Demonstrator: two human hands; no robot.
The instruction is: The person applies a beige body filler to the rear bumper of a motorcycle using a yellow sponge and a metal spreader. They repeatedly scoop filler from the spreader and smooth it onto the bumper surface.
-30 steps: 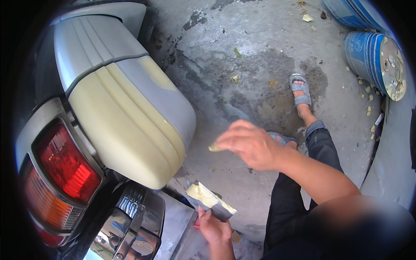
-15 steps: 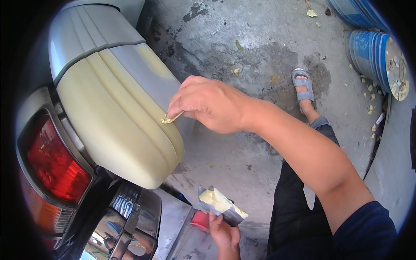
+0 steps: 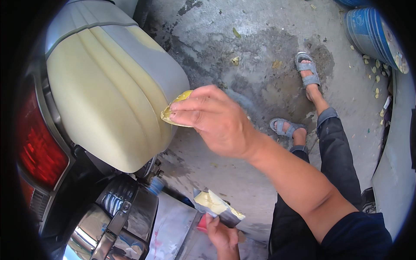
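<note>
Since the picture of half a second ago, the right hand (image 3: 221, 119) has shifted outward against the ribbed vehicle panel (image 3: 102, 86), toward its right edge, and the yellowish spreader (image 3: 167, 113) now shows more of its face; the panel itself sits farther left in the view. The right fingers pinch this spreader near its middle, fingertips close together on the visible face, while the thumb is hidden behind, so its edge is left free beyond them, probably to keep the control over a thin blade. The cream-coated panel lies just to the left of these fingers; whether the blade touches it, I cannot tell. The right forearm comes from the lower right with the elbow bent, the back of the hand turned upward. Well below the right fingers, the left hand (image 3: 223, 237) grips a grey plate (image 3: 227, 219), its thumb against the near edge and its other fingers mostly out of sight below. Cream paste (image 3: 210, 201) lies on top of this plate, beyond the left thumb; the plate is likely held low and face up so that the paste stays on it, clear of the right arm and within its reach.
</note>
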